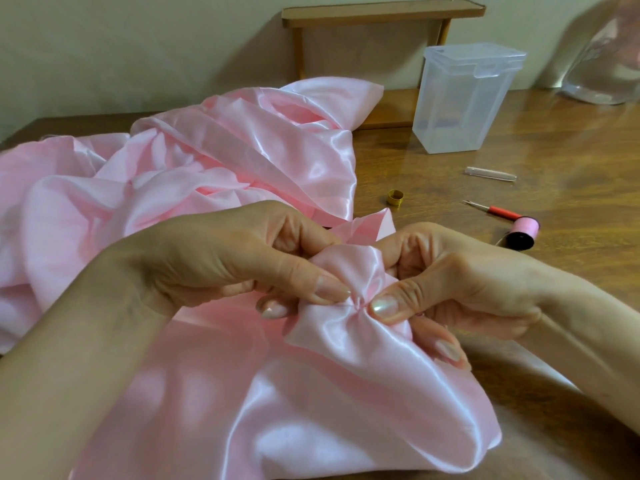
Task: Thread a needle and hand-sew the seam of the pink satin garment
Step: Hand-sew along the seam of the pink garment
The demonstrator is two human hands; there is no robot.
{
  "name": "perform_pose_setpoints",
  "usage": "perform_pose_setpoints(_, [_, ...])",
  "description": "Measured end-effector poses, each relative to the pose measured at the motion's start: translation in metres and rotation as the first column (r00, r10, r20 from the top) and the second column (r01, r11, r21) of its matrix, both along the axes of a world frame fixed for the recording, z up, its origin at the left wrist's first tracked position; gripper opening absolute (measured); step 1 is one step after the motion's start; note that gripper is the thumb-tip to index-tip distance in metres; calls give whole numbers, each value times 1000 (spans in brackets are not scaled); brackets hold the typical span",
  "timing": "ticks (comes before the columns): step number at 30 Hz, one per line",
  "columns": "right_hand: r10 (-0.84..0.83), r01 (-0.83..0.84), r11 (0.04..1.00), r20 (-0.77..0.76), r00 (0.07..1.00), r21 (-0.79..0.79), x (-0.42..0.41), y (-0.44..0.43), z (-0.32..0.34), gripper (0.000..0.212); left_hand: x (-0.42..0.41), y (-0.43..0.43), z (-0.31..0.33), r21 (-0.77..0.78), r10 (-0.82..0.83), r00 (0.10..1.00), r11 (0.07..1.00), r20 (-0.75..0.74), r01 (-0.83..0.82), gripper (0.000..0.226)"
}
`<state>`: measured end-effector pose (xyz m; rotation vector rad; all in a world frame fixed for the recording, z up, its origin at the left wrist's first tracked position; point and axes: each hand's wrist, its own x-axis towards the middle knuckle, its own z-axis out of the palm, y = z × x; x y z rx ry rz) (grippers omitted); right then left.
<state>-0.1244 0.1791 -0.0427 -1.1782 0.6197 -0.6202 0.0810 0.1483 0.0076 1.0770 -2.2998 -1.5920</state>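
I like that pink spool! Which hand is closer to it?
Right. The right hand pinches the satin close beside the thread spool; the left hand pinches it farther off, on the right hand's other side.

Bare wooden table lies open between clear box and spool.

Home sewing corner: wood-grain table against a plain cream wall, small wooden shelf at the back, clear plastic box, pink thread spool, red-handled seam ripper, brass thimble ring, pink satin heaped across.
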Motion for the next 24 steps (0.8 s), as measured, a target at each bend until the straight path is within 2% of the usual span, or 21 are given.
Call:
perform_pose_setpoints(1, [1,-2,1000,-26,1000,-25,0,0,0,19,2,-1,-1,8,-1,1000,1000,-8,1,31])
perform_pose_setpoints(3, [-6,5,999,-34,999,-33,0,1,3,3,6,-3,-3,89,5,998,996,-64,1,53])
perform_pose_setpoints(4, [-7,7,1000,-33,999,-21,2,2,4,6,5,-2,-3,115,7,997,993,-75,2,59])
perform_pose_setpoints(5, [-4,3,1000,-26,1000,-23,1,2,4,3,6,-2,-3,95,-7,998,995,-64,13,56])
perform_pose_setpoints(8, [-49,49,999,-4,999,25,3,3,0,26,2,1,-1,37,-32,999,999,-36,33,40])
perform_pose_setpoints(12, [-69,69,997,14,998,40,5,6,-1,30,-1,2,2,-11,-7,1000,1000,24,7,21])
perform_pose_setpoints(24, [-58,59,998,-12,998,31,6,8,3,25,0,2,-1,-14,-33,999,999,-24,33,20])
